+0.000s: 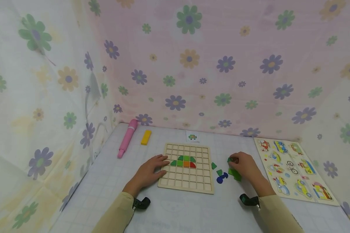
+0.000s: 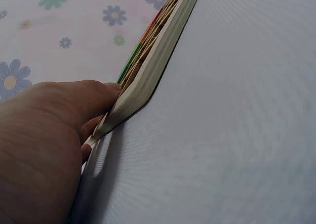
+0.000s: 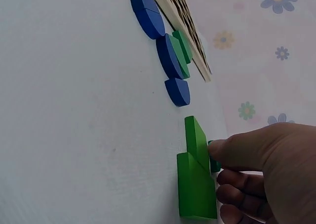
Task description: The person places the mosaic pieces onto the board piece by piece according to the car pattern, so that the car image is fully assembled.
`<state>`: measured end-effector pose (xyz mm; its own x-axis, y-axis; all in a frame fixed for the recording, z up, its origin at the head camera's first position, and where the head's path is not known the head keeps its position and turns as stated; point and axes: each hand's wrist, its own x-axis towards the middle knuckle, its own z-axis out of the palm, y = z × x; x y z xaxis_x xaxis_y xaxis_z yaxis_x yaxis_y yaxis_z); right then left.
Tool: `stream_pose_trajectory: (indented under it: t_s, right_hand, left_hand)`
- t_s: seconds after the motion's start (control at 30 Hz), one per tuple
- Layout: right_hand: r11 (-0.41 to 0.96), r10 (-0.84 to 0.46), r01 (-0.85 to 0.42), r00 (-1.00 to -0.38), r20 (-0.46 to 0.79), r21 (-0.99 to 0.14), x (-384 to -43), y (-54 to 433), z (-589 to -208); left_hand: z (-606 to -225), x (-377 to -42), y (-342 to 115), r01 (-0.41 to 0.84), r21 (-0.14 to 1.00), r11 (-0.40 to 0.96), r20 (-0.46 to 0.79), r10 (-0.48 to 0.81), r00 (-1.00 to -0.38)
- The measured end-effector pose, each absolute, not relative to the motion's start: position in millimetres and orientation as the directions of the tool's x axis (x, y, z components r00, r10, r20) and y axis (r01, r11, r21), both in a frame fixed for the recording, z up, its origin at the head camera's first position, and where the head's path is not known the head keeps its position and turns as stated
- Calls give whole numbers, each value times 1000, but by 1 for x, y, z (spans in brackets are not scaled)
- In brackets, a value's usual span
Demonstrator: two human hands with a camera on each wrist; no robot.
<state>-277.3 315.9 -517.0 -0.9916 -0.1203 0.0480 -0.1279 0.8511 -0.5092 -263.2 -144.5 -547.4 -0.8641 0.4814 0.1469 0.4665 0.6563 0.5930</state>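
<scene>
We see long, plain tan fabric sleeves (image 1: 113, 212), with a small, black, angular camera (image 1: 142, 203) worn at the left wrist (image 1: 130, 188) and a matching black camera (image 1: 249, 200) at the right wrist (image 1: 265, 190).

Wooden grid board (image 1: 186, 177) is lying flat, left hand (image 1: 148, 171) touching its left edge. Two short rows of cells are filled: green pieces (image 1: 180, 163), one orange square (image 1: 186, 163) and a rounded red piece (image 1: 192, 165). Just off the right side there's a couple of loose dark green pieces (image 1: 214, 166) plus some curved blue ones (image 1: 220, 180). Right hand (image 1: 246, 165) is pinching a small dark green piece (image 1: 229, 160) by the bright green blocks (image 1: 237, 175).
</scene>
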Motion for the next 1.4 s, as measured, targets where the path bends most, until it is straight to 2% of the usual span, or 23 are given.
stream_pose_trajectory:
  t_s: [0.37,0.93,1.4]
  right_hand:
    - [856,-108,-105,-994,23,-506,-279,313,-516]
    - [856,-109,-144,-989,99,-496,-276,291,-501]
    - [828,-168,-228,-972,162,-513,-268,273,-492]
  left_hand:
    - [-548,-264,-143,465,599,652,139,487,-862]
    - [-545,-263,-143,463,601,651,148,479,-865]
    - [-546,-261,-144,456,599,658,144,472,-870]
